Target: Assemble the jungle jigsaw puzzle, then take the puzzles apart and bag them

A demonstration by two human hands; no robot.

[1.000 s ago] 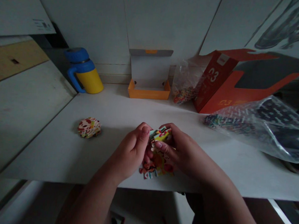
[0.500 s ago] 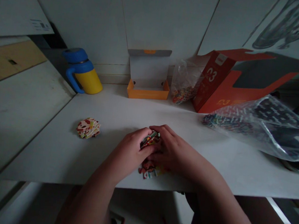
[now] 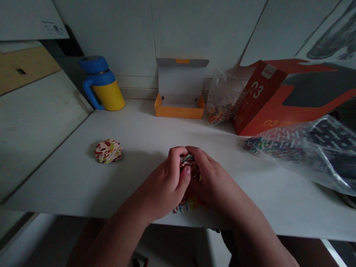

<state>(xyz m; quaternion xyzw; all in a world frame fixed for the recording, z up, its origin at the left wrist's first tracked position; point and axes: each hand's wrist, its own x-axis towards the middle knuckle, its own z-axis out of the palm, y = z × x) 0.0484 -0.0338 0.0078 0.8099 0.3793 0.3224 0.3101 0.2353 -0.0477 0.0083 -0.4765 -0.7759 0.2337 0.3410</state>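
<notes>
Near the front edge of the white table, my left hand (image 3: 170,181) and my right hand (image 3: 210,176) are closed together around a stack of colourful jigsaw puzzle pieces (image 3: 187,160). My left thumb presses on the near side of the stack. My right fingers curl round it from the other side and are partly hidden. Below the hands, more jigsaw pieces (image 3: 182,208) lie on the table, mostly covered by my right hand. Off to the left sits a separate pile of cream, red and yellow jigsaw pieces (image 3: 108,151).
An open orange box (image 3: 179,112) stands against the wall. Beside it are a clear bag of small pieces (image 3: 224,108) and a big red box (image 3: 259,102). A plastic bag (image 3: 311,151) lies at right. A blue and yellow jug (image 3: 107,92) stands back left.
My hands have closed more tightly round the stack, and my left fingers now curl over its far side. The view has shifted slightly. The left pile is unchanged.
</notes>
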